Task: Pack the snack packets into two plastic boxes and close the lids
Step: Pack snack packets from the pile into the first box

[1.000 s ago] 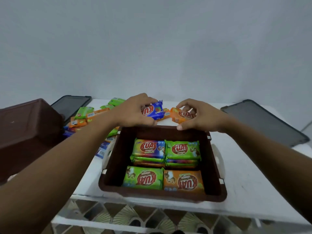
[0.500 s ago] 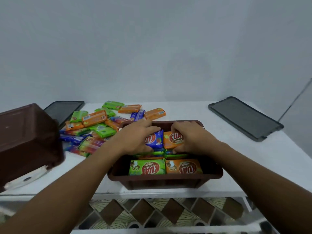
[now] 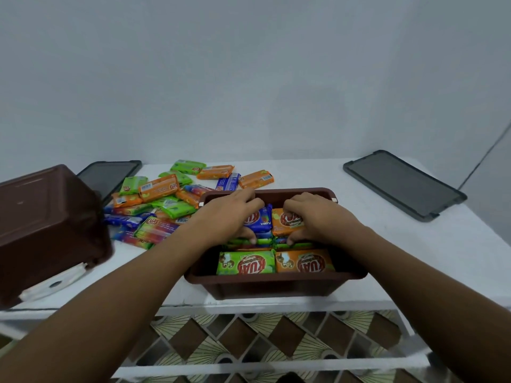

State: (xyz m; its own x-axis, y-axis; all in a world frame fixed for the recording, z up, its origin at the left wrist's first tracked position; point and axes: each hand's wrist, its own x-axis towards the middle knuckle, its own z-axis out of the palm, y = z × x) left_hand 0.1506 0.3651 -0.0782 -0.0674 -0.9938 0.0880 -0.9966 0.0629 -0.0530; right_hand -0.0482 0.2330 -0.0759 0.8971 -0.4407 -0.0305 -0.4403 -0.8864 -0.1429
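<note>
An open brown plastic box (image 3: 276, 284) stands at the table's front edge with snack packets stacked inside. My left hand (image 3: 226, 217) grips a blue packet (image 3: 258, 218) and presses it onto the far left stack. My right hand (image 3: 318, 217) grips an orange packet (image 3: 286, 221) on the far right stack. A green packet (image 3: 246, 262) and an orange packet (image 3: 305, 262) lie on top in the near row. A loose pile of packets (image 3: 166, 200) lies on the table behind and left of the box.
A second brown box (image 3: 44, 228) lies upside down at the left, over a white latch piece (image 3: 55, 284). One dark grey lid (image 3: 403, 185) lies at the back right, another lid (image 3: 110, 175) at the back left. The white table (image 3: 414, 258) ends just before the box.
Both hands brought the blue and orange packets from behind the box down into it, onto the far stacks. The camera tilted up, showing more of the table.
</note>
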